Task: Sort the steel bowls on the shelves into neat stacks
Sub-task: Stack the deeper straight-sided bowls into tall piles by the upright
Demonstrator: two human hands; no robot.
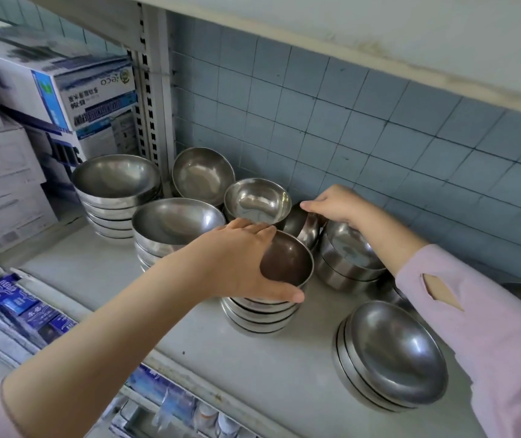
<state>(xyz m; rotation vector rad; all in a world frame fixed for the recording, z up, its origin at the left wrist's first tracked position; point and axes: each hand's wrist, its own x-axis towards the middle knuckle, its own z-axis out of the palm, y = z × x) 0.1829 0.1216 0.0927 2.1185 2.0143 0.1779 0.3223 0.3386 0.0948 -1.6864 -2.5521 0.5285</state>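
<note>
Steel bowls crowd the pale grey shelf [253,374] in front of you, standing in several stacks on its worn, slightly speckled surface. Your left hand [240,257] grips the top bowl [287,260] of the centre stack [259,317], thumb curled under the near rim and fingers hooked over the far rim. Your right hand [338,205] reaches further back, its fingers curled over the rim of a tilted bowl [300,226] that stands on edge between the centre stack and a low stack [347,257] just to the right. Behind your left hand sits a small shiny bowl [256,199], and behind that a leaning bowl [202,175] rests against the slotted metal upright [155,90]. To the left stand a mid-left stack [174,222] and, beyond the upright, a taller back-left stack [114,191]. Near the front edge on the right, a front-right stack [392,355] lies tipped toward you, well apart from the others. Blue-grey square tiles cover the wall [347,121] behind the shelf, with dark grout lines, and an upper shelf [347,26] of stained white board hangs overhead. Printed cardboard boxes [88,99] are piled at the left, touching the back-left stack. Below the shelf's front lip you see rows of small blue packets [16,298]. Your right arm wears a pale lilac sleeve [489,327] with a small slit in it.
</note>
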